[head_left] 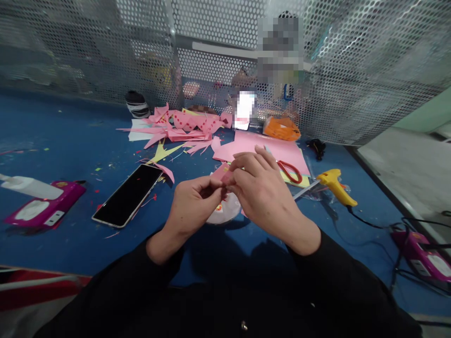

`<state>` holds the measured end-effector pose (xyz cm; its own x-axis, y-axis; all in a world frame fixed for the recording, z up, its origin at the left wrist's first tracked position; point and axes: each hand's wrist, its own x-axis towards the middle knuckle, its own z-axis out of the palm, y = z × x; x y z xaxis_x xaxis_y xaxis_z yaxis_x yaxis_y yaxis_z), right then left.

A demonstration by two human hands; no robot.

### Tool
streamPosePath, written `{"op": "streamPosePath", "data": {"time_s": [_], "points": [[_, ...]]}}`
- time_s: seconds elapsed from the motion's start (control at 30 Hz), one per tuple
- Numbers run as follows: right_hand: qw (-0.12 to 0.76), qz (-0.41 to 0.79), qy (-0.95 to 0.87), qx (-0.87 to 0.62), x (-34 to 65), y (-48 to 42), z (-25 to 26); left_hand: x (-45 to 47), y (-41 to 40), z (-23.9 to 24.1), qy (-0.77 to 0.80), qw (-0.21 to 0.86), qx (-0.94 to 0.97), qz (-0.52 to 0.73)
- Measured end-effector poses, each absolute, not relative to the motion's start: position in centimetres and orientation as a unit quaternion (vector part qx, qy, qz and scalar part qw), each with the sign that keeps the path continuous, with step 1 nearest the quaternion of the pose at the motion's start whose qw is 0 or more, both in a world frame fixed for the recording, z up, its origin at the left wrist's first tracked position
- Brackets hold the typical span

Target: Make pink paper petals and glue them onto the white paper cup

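My left hand (193, 202) and my right hand (260, 188) meet over the blue table, pinching a small piece of pink paper (221, 172) between the fingertips. Part of the paper is hidden behind the fingers. Just below them lies a round, whitish translucent item (225, 211) with a red and yellow mark, mostly covered by my hands. Beyond my right hand rest pink paper sheets (246, 143) and scissors whose red handle (291, 172) sticks out. Left of my left hand a phone (128, 195) lies with a dark screen.
Pink paper scraps (190, 124) are heaped at the back near a perforated metal screen (218, 61). A yellow glue gun (334, 183) lies on the right with its cord. Purple power strips stand at left (45, 204) and right (424, 256). An orange bag (282, 128) sits behind.
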<state>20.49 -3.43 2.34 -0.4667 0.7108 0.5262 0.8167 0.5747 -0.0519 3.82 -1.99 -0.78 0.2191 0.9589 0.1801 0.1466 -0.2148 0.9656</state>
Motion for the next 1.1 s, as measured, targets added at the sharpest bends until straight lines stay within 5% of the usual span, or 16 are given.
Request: {"op": "streamPosePath", "data": {"time_s": [0.83, 1.1], "points": [[0.290, -0.084, -0.839, -0.452, 20.40, -3.35, 2.30, 3.54, -1.92, -0.54, 0.426, 0.516, 0.595, 0.444], [0.369, -0.043, -0.806, -0.461, 21.18, -3.40, 3.04, 3.57, -1.86, -0.49, 0.424, 0.577, 0.523, 0.463]]}}
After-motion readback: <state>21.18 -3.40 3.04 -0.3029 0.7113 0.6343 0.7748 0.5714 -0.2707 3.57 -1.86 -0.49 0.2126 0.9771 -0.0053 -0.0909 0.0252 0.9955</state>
